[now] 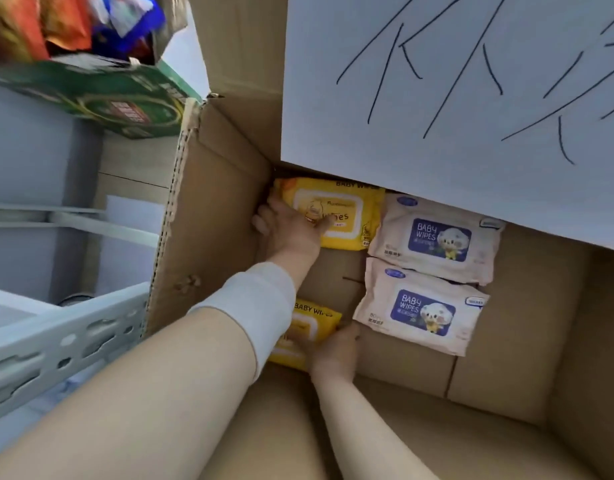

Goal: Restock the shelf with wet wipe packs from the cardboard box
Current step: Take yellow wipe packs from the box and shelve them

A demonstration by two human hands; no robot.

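Observation:
An open cardboard box holds four wet wipe packs on its floor. My left hand reaches in and grips the left end of the far yellow pack, thumb across its top. My right hand holds the right edge of the near yellow pack, which my left sleeve partly hides. Two pale pink packs with blue labels lie side by side to the right, one farther and one nearer, untouched.
A white sheet with black marker strokes covers the box's far side. A grey metal shelf rail and shelf boards stand to the left. Above them sits a green carton under colourful snack bags.

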